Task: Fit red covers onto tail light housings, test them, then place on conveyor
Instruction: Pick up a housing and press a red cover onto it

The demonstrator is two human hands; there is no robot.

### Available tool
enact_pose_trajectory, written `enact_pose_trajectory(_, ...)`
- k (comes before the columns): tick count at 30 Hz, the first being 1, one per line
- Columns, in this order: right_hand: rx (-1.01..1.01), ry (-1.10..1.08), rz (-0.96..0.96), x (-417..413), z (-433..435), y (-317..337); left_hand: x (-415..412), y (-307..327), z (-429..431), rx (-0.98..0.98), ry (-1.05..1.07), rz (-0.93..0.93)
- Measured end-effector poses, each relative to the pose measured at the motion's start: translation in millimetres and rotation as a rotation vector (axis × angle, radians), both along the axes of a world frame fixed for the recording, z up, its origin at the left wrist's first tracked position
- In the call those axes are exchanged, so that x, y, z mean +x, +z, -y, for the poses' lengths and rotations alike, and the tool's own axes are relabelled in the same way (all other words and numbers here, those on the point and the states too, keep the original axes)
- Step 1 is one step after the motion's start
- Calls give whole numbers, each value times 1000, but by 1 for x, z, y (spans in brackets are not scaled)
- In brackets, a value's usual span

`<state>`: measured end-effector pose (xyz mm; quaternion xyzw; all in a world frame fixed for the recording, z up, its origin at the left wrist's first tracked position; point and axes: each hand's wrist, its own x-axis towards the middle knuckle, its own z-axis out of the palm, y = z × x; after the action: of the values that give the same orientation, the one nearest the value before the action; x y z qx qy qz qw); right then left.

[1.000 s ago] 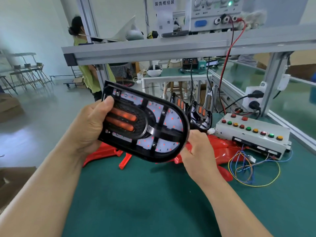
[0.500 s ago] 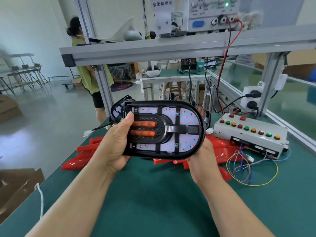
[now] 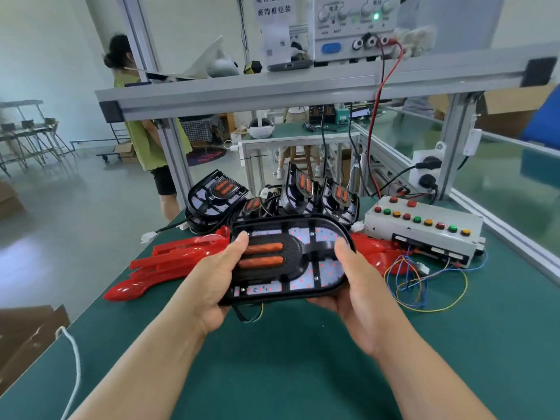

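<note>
Holding an uncovered tail light housing (image 3: 300,268) just above the green bench (image 3: 272,344), left hand (image 3: 212,277) gripping its left end, right hand (image 3: 357,283) its right end, apparently before fitting; next, taking a red cover (image 3: 181,256) from the pile just beyond and seating it squarely.

Green-matted bench (image 3: 288,374). Red covers (image 3: 169,259) piled mid-left. Black tail light housings (image 3: 216,192) clustered at far edge, some propped upright. White button box (image 3: 424,234) far right; loose coloured wires (image 3: 424,286) in front of it. White connector (image 3: 148,237) near left edge.
</note>
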<state>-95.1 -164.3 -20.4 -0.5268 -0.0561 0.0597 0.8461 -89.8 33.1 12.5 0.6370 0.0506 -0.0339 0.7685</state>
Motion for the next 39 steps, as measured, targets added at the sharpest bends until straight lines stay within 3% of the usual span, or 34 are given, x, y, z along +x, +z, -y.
enact_pose_trajectory(9,53,31,-298,-41,73,-23,-15,-21,44,192,-205,-22)
enact_pose_trajectory(14,-64,-14,-392,-48,98,-25,-14,-32,67,401,-198,10)
enact_pose_trajectory(16,-258,-9,-406,-50,103,-21,-14,-35,70,497,-170,18)
enact_pose_trajectory(20,-860,-64,-345,-51,111,-8,-12,-38,66,586,-155,11)
enact_pose_trajectory(25,-1400,-181,-92,-41,116,-4,-15,-38,61,716,-131,20)
enact_pose_trajectory(30,-1307,-224,68,-16,101,-5,-16,-36,60,936,-69,69)
enact_pose_trajectory(33,-1199,-209,56,1,99,-7,-14,-33,56,1021,-29,132)
enact_pose_trajectory(37,-888,-197,-20,10,100,-17,-9,-32,48,1044,-26,163)
enact_pose_trajectory(39,-863,-204,2,10,101,-24,-6,-33,45,1049,-49,160)
